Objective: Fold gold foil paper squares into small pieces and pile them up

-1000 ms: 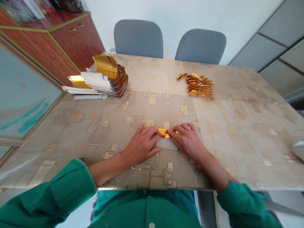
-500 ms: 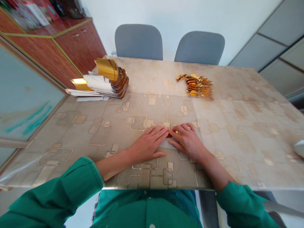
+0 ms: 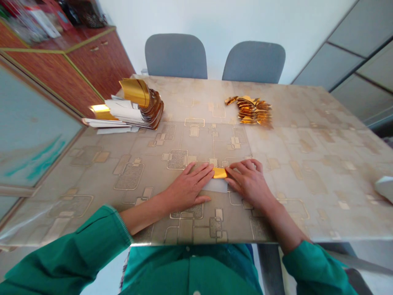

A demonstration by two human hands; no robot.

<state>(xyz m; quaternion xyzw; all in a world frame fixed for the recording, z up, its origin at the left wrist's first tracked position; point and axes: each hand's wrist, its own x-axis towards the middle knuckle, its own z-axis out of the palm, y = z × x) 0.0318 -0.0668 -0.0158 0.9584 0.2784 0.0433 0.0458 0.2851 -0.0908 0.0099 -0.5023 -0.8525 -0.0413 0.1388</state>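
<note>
Head view looked down on a rectangular table covered in a glossy beige sheet printed with gold-outlined rounded squares. Beyond its far edge stood two grey upholstered chairs against a plain white wall, with large grey panels along the right side of the room. To the left stood a reddish-brown wooden cabinet with gold trim, its top crowded with items too blurred to name. Closer on that side was a pale glass panel with teal streaks.

Toward the table's far left edge lay a fanned stack of white-backed gold foil strips. Well apart to its right sat a loose heap of small folded gold foil pieces. A white object was cut off by the frame at the right edge of the table.

Green sleeves reached over the near edge. The left hand and right hand lay flat and open, fingers extended, on either side of a small folded gold foil piece. That piece rested on a white paper strip near the table's centre, and the fingertips came up just beside its ends.
</note>
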